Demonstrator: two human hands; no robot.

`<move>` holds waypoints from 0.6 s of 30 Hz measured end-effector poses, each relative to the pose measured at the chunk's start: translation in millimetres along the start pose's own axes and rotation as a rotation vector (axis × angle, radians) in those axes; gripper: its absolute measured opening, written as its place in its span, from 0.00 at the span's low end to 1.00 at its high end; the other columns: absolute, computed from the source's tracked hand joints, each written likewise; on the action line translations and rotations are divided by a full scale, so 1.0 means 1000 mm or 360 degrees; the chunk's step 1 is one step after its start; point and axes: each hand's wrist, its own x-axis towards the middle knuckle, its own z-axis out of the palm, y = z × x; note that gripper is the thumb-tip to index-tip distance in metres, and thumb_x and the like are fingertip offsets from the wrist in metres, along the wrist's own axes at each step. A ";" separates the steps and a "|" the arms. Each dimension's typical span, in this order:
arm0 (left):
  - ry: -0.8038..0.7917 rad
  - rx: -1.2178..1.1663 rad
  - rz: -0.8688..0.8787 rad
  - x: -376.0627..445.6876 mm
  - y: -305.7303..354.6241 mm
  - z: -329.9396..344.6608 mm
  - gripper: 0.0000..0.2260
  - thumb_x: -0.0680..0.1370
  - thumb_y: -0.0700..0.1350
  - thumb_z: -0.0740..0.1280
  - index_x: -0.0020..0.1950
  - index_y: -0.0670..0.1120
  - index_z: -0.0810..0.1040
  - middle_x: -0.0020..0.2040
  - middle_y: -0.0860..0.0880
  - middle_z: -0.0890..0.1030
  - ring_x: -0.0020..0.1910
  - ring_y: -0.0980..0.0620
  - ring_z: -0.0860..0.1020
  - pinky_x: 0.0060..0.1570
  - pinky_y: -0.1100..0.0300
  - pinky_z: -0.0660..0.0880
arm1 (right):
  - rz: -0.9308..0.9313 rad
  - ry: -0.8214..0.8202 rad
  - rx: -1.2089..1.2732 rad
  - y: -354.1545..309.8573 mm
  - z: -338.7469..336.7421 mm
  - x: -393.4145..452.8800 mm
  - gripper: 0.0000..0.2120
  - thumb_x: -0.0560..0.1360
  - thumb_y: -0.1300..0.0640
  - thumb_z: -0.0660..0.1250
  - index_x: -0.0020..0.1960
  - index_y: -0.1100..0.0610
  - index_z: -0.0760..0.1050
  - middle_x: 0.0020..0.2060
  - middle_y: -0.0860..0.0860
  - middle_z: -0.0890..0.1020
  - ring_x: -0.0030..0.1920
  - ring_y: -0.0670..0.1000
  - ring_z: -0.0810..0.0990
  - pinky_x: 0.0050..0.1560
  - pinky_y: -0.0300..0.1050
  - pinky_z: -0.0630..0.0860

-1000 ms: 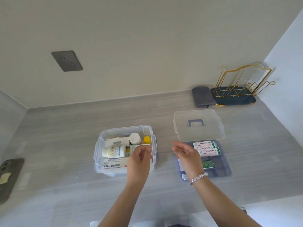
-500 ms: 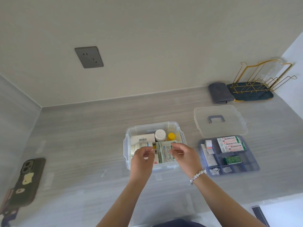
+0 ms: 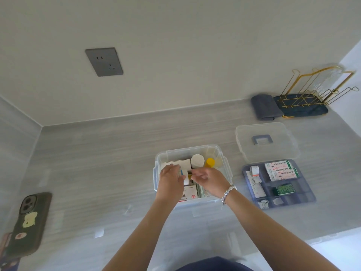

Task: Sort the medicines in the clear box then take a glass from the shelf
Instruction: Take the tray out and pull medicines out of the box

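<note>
The clear box (image 3: 192,151) stands open on the grey counter, packed with medicines: a white-capped bottle (image 3: 197,160), a yellow-capped bottle (image 3: 210,162), a white carton (image 3: 176,164) and a red-and-white carton (image 3: 189,193). My left hand (image 3: 171,178) reaches into the box's left side, fingers curled on a white bottle with a blue label (image 3: 184,175). My right hand (image 3: 209,178), with a bead bracelet, hovers inside the box next to it, fingers loosely bent and nothing visibly held. A clear glass (image 3: 330,77) sits on the gold wire rack (image 3: 304,94) at the far right.
The box's clear lid (image 3: 266,141) lies to the right, with a blue divided tray (image 3: 304,194) of sachets and small packs in front of it. A folded grey cloth (image 3: 263,106) lies beside the rack. A phone (image 3: 29,222) lies at the left edge. A wall socket (image 3: 104,61) is above.
Both hands have gone deeper into the box. The green-and-white sachet pack they held now rests in the box's right side, and my left hand has shifted onto the blue-labelled bottle.
</note>
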 end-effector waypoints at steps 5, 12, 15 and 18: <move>-0.0172 0.0078 -0.0061 0.006 0.008 -0.004 0.13 0.79 0.42 0.59 0.62 0.42 0.75 0.63 0.44 0.76 0.65 0.44 0.68 0.65 0.54 0.62 | 0.0136 -0.0008 0.0061 0.000 0.008 0.009 0.14 0.76 0.54 0.63 0.59 0.58 0.77 0.40 0.53 0.83 0.39 0.48 0.82 0.49 0.38 0.77; -0.0077 -0.0118 -0.0123 0.007 -0.001 -0.001 0.17 0.77 0.39 0.64 0.66 0.48 0.73 0.66 0.51 0.74 0.64 0.50 0.71 0.54 0.68 0.65 | 0.0322 -0.0008 0.0358 -0.001 -0.001 0.014 0.10 0.74 0.59 0.66 0.53 0.60 0.80 0.32 0.55 0.81 0.21 0.40 0.76 0.22 0.30 0.69; 0.0028 -0.0213 -0.0127 0.005 -0.001 0.003 0.17 0.76 0.39 0.66 0.64 0.47 0.75 0.65 0.52 0.75 0.62 0.51 0.73 0.53 0.67 0.65 | 0.0397 -0.0010 0.0430 0.001 -0.004 0.016 0.10 0.73 0.58 0.68 0.54 0.58 0.80 0.40 0.54 0.83 0.23 0.39 0.79 0.19 0.32 0.68; 0.0113 -0.0276 -0.0127 0.000 0.003 0.010 0.16 0.76 0.38 0.65 0.63 0.46 0.75 0.65 0.51 0.75 0.63 0.50 0.72 0.56 0.63 0.69 | 0.0425 0.0013 0.0476 0.002 -0.002 0.016 0.10 0.73 0.57 0.69 0.52 0.58 0.80 0.38 0.54 0.83 0.23 0.40 0.79 0.21 0.32 0.71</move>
